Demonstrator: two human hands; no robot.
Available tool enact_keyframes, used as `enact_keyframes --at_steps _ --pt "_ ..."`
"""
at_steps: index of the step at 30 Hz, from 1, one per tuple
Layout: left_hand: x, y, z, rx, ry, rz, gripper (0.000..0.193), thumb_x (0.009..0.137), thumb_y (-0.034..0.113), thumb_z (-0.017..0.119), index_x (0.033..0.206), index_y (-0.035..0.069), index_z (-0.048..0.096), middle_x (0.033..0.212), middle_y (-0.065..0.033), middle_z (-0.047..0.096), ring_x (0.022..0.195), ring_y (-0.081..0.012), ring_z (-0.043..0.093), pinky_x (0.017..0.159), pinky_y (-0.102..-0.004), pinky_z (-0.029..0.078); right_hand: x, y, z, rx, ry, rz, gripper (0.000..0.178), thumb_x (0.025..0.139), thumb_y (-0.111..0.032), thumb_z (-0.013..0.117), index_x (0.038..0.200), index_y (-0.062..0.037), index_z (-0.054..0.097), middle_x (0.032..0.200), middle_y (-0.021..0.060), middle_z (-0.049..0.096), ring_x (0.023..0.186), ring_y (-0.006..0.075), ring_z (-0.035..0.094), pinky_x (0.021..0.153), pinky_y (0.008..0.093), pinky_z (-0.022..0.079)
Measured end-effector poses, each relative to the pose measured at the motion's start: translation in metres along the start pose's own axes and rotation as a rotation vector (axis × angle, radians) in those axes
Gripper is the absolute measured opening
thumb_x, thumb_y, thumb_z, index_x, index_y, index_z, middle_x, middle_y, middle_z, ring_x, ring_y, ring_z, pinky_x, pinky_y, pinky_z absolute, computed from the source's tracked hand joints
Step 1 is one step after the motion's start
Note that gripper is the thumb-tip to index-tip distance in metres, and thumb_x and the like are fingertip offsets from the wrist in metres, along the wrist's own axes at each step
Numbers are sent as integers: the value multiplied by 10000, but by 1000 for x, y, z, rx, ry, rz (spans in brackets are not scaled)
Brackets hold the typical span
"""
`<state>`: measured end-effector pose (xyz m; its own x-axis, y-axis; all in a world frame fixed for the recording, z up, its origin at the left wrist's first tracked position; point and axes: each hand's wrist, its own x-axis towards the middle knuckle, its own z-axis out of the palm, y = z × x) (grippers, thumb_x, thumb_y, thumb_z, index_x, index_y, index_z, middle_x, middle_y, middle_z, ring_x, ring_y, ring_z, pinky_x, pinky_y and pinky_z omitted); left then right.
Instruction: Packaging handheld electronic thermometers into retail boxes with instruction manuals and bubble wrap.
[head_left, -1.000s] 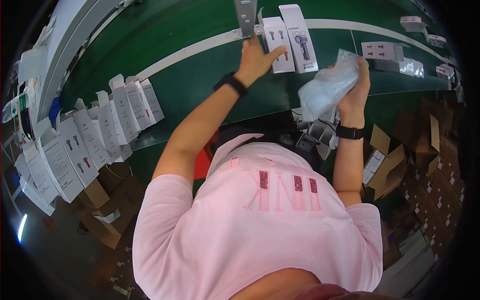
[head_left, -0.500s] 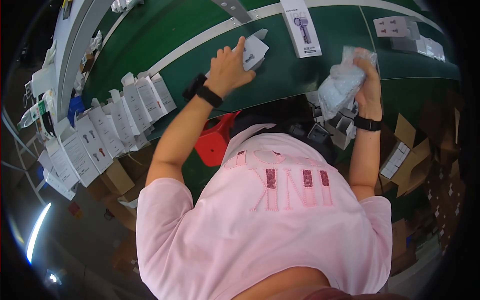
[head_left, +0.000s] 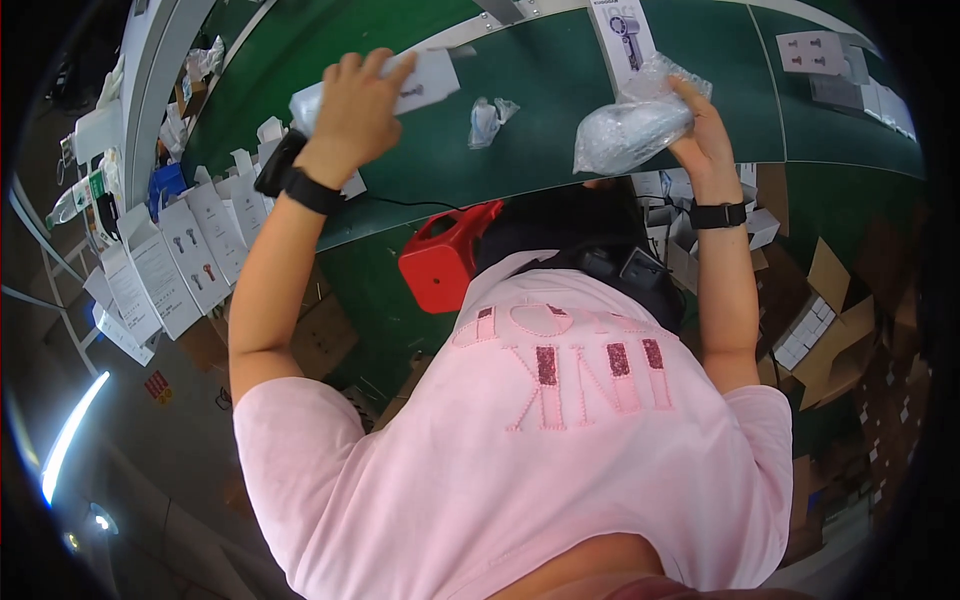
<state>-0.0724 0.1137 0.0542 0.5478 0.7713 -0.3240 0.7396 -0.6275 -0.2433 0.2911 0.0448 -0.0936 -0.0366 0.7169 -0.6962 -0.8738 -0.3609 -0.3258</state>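
Note:
My left hand is over the far left part of the green bench, its fingers bent over a white printed box with an end flap raised. The hand hides much of that box. My right hand grips a bubble-wrapped packet by its right end, above the bench's near edge; the contents are too blurred by the wrap to name. Between the hands a small clear plastic bag with something white and blue in it lies on the bench. Just behind the packet is an upright-printed white fan box, its lower end covered.
Several white cartons with raised flaps lean in a row at the left. Small boxes lie at the far right. A red stool stands below the bench edge. At the lower right is an open brown carton holding small white boxes.
My left hand has moved left with the white box, and the small plastic bag now shows on the bench. My right hand has brought the bubble-wrapped packet left, lying more level.

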Motion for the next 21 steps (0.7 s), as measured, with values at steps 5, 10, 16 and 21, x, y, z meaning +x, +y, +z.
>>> enact_keyframes --at_steps 5,10,16,21 --pt "-53 -12 6 -1617 -106 -289 811 631 102 577 1425 40 422 1353 -125 533 1220 -288 502 1028 -361 395 -6 -28 9 196 -238 -81 334 911 -141 649 1203 1 573 1212 161 609 1140 298 578 1032 465 447" --pt "-89 82 55 -2644 -300 -299 751 631 134 497 1357 -50 455 1297 -139 564 1219 -240 515 1064 -341 366 -47 -66 60 330 -787 -145 325 883 -215 679 1105 0 578 1147 159 598 1116 282 551 1049 444 409" --pt "-78 76 11 -1966 84 3 609 833 291 500 1352 -27 480 1166 -137 617 962 -224 600 850 -294 459 -116 -74 139 162 -853 -442 268 841 -224 679 1004 -33 588 1086 133 581 1131 263 519 1080 432 361" --pt "-96 52 2 -1757 250 -51 522 932 392 448 1208 -32 575 950 -122 637 821 -190 566 759 -294 455 -160 -34 229 -245 -970 -812 256 897 -300 598 1008 -69 597 1033 92 588 1146 282 498 1062 517 336"
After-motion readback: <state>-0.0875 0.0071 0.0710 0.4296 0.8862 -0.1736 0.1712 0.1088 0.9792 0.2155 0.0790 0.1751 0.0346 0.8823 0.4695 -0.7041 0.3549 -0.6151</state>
